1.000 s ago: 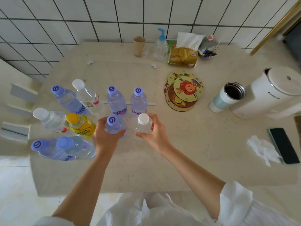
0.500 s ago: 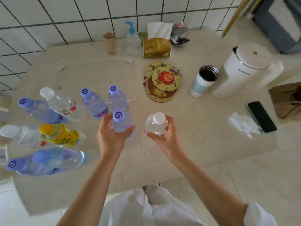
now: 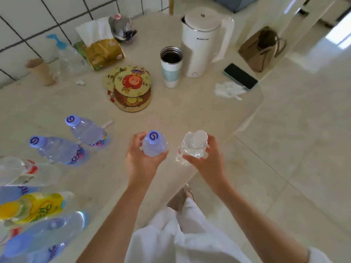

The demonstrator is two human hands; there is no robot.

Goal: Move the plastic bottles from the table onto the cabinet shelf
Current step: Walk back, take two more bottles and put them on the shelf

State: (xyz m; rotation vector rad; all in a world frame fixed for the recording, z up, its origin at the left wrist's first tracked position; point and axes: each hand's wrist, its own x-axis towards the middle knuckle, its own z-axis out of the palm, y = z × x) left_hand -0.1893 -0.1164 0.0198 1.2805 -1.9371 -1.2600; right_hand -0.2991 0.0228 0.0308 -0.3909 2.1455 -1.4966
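Observation:
My left hand [image 3: 141, 164] grips a clear bottle with a purple cap [image 3: 154, 144], lifted above the beige table [image 3: 190, 114]. My right hand [image 3: 206, 162] grips a clear bottle with a white cap [image 3: 194, 147] near the table's front edge. Two more purple-capped bottles [image 3: 85, 131] [image 3: 57, 149] stand on the table to the left. A yellow bottle [image 3: 34, 205] and several other bottles, blurred, crowd the lower left. No cabinet shelf is in view.
A white kettle [image 3: 203, 40], a steel tumbler [image 3: 171, 67], round cartoon coasters [image 3: 131, 88], a tissue pack [image 3: 102, 48], a pump bottle [image 3: 68, 56], a paper cup [image 3: 41, 71], a phone [image 3: 240, 75] and crumpled tissue [image 3: 228, 90] sit on the table. Tiled floor [image 3: 294, 139] lies to the right.
Both hands have lifted their bottles off the table and carried them rightward toward its front edge. The view has swung right, bringing floor and a brown bag into sight.

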